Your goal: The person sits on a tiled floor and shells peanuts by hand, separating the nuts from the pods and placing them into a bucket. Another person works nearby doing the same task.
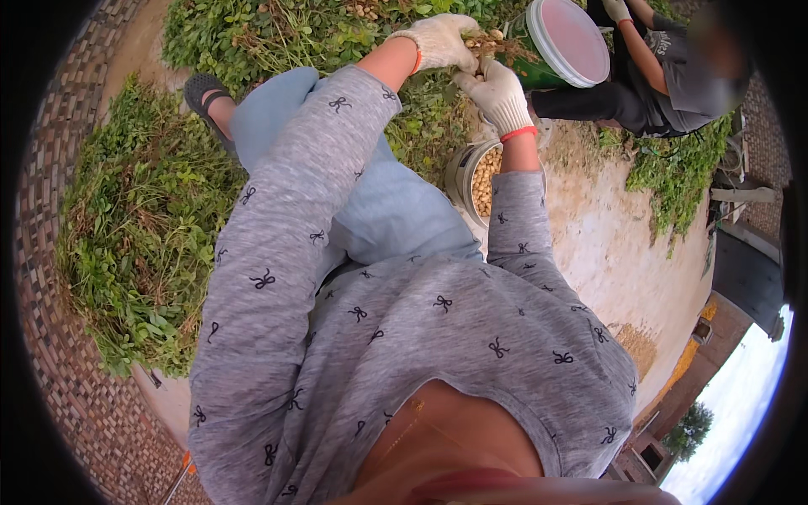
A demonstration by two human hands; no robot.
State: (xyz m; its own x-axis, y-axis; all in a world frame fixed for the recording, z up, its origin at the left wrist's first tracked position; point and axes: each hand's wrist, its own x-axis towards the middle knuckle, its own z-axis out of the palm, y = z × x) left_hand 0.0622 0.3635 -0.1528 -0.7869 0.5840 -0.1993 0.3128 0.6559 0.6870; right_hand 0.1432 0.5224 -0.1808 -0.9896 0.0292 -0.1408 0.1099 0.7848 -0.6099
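Observation:
Both hands wear white knit gloves with red-orange cuffs and meet at the top of the view. My left hand (pixel 439 41) grips a clump of peanut roots (pixel 499 45) with pods hanging from it. Just below and to the right, my right hand (pixel 499 95) closes its fingers on peanut pods (pixel 480 77) at the clump's underside. Below my right wrist stands a bucket (pixel 466 180) holding many picked peanuts (pixel 485 180), partly hidden by my forearm. Glove and roots hide some fingertips.
Uprooted peanut plants (pixel 328 38) lie ahead, with another heap (pixel 151 233) at left. A green bucket (pixel 530 69) with a white-rimmed round top (pixel 568 41) lies tilted beyond my right hand. Another person (pixel 682 76) sits at upper right, a gloved hand raised. More plants (pixel 675 183) lie on the concrete.

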